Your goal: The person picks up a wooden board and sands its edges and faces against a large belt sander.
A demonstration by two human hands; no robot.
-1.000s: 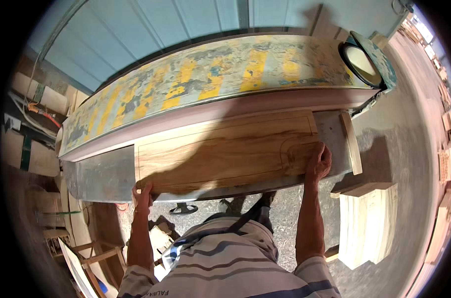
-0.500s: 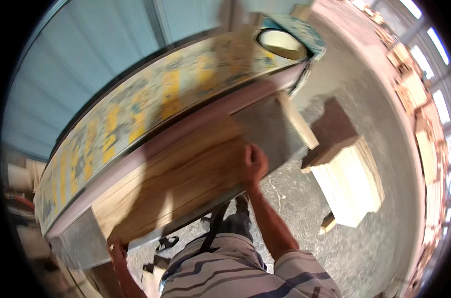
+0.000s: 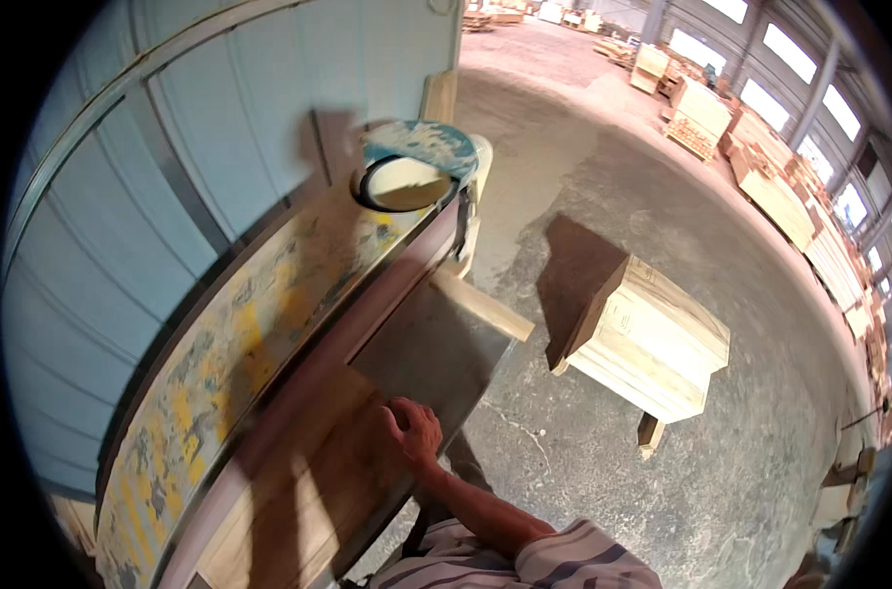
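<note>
My right hand (image 3: 413, 432) is at the right end of a wooden panel (image 3: 318, 476), its fingers curled and closed on the panel's end. The panel lies on a dark metal table (image 3: 431, 344), with its long far side along a brownish-pink belt (image 3: 367, 294) of what looks like a belt sander. Shadow covers much of the panel, and a bright strip of light crosses it. My left hand is out of view, as is the panel's left end.
The machine's worn yellow-and-grey top (image 3: 240, 344) ends at a round opening (image 3: 407, 185). A pale wooden strip (image 3: 485, 306) crosses the table's right end. Stacked boards (image 3: 652, 339) stand on the concrete floor to the right. A blue-grey wall (image 3: 250, 108) rises behind the machine.
The view has swung to the right, so the machine and panel sit lower and further left. My left hand has left the picture. My right hand stays at the panel's right end.
</note>
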